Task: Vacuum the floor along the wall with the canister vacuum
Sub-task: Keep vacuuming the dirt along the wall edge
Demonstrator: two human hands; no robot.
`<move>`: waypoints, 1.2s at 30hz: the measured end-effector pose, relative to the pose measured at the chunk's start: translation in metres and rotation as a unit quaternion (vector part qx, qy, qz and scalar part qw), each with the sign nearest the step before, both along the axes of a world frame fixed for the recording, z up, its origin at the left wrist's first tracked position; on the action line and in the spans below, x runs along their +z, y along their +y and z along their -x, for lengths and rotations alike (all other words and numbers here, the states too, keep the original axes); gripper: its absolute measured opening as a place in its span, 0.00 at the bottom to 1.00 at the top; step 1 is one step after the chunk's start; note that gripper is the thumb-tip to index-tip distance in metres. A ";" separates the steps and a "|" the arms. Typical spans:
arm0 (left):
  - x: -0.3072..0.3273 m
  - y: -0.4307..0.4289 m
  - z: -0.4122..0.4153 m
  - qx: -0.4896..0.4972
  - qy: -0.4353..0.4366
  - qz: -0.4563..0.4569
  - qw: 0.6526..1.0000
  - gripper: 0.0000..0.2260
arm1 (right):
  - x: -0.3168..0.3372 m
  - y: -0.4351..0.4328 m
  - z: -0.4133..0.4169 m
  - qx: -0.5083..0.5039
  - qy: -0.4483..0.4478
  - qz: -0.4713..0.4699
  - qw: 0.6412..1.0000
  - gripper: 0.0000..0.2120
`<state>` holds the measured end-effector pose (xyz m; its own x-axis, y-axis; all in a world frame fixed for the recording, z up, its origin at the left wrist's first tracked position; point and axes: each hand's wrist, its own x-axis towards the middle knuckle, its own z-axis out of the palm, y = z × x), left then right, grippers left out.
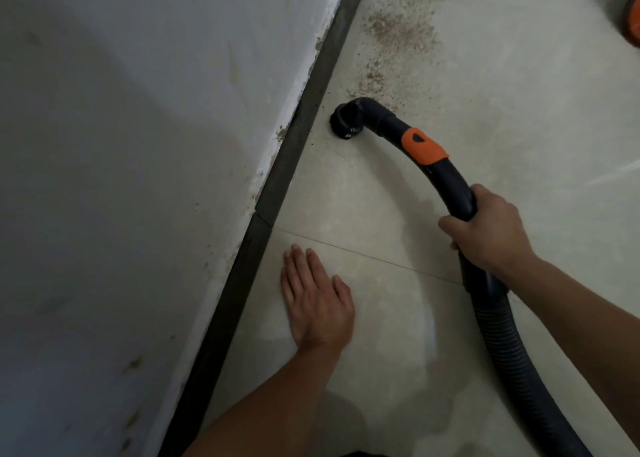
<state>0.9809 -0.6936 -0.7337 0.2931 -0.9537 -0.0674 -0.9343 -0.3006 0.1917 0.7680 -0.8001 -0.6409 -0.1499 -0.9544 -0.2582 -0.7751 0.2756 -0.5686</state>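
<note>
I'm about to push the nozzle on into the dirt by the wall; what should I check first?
1. Right hand grips curved handle: ok.
2. Nozzle down on the floor tile: ok.
3. Left hand flat on the tile, behind the nozzle, out of its path: ok.
4. Dirt patch just ahead of the nozzle, reachable: ok.
5. Corrugated hose unkinked where visible: ok.
6. Suction on: cannot tell.
</note>
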 end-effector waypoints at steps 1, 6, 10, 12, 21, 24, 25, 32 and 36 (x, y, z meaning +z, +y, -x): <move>0.000 0.000 0.000 0.000 -0.001 -0.001 1.000 0.28 | 0.000 -0.006 -0.006 0.007 -0.004 0.000 1.000 0.11; 0.000 0.001 -0.001 -0.001 -0.003 -0.004 1.000 0.28 | 0.002 -0.012 -0.028 0.051 -0.005 -0.010 0.999 0.12; 0.002 0.000 -0.001 -0.004 -0.004 -0.004 1.000 0.28 | 0.008 -0.002 0.003 0.046 0.013 -0.013 0.999 0.10; 0.002 -0.001 -0.001 -0.001 0.004 -0.001 1.000 0.28 | 0.012 0.009 0.027 0.010 0.020 -0.009 1.000 0.10; 0.003 -0.001 0.000 -0.005 0.009 -0.020 1.000 0.29 | 0.012 0.067 0.023 0.011 0.034 -0.018 0.999 0.11; 0.003 0.000 -0.001 -0.005 0.008 -0.024 1.000 0.29 | 0.006 0.047 -0.006 0.024 0.041 -0.001 0.999 0.11; 0.003 -0.001 -0.001 -0.005 0.007 -0.021 1.000 0.29 | 0.006 0.040 -0.012 0.022 0.038 -0.001 0.999 0.11; 0.003 0.001 -0.006 -0.009 0.012 -0.020 1.000 0.30 | 0.032 0.074 0.057 -0.055 0.012 -0.014 0.998 0.11; 0.004 0.001 -0.004 -0.008 0.014 -0.009 1.000 0.30 | 0.038 0.135 0.121 -0.106 -0.003 -0.051 0.993 0.10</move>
